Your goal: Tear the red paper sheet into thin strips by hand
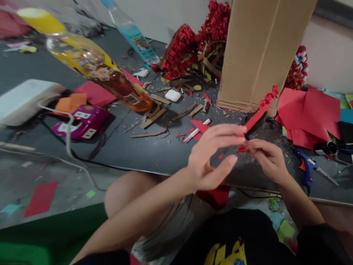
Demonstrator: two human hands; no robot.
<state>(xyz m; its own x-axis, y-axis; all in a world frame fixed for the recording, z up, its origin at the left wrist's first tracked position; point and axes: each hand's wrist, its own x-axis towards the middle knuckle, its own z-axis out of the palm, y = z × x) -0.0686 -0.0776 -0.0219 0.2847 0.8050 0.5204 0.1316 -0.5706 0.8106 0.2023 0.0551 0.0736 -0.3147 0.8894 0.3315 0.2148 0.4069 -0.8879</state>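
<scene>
My left hand (213, 156) is raised above the table's front edge, fingers stretched out and thumb apart, with nothing visible between them. Beside it, my right hand (268, 158) pinches a small crumpled piece of red paper (242, 148) between thumb and fingers. A red paper strip (257, 118) with crumpled red bits at its far end slants away just beyond my left fingertips; whether they touch it is unclear. Left of my left hand, a white-and-red pen-like stick (196, 131) lies across red paper scraps.
A tall cardboard piece (253, 55) stands behind my hands. Red paper sheets (309, 114) and a blue glue gun (307, 167) lie on the right. Leftward are a yellow-capped bottle (102, 71), a blue-labelled bottle (135, 36), a purple power socket (82, 122) and cables.
</scene>
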